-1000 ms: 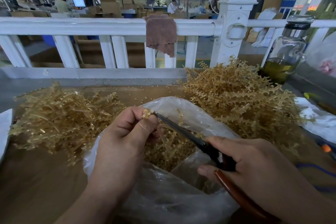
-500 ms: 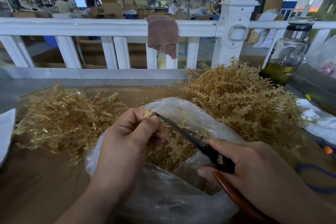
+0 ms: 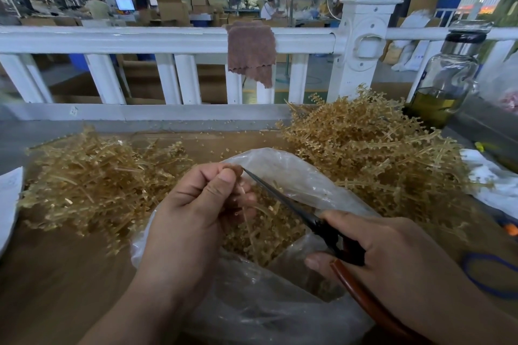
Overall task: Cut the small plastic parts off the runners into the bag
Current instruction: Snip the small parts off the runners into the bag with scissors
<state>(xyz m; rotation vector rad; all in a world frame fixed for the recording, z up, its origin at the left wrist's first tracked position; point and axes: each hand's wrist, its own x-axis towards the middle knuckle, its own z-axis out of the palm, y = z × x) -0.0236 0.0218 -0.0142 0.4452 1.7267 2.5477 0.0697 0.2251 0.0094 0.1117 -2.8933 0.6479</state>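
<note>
While left hand (image 3: 193, 221) pinches a tan spiky runner (image 3: 246, 213), right hand (image 3: 392, 258) grips scissors (image 3: 294, 207) over the bag (image 3: 294, 173).

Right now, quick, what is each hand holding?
Left hand: closed, fingers pinching a runner over the bag.
Right hand: closed on the scissors.

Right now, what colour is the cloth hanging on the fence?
Dusty pinkish-brown. The cloth drapes over the white railing, seen clearly in the head view.
</note>
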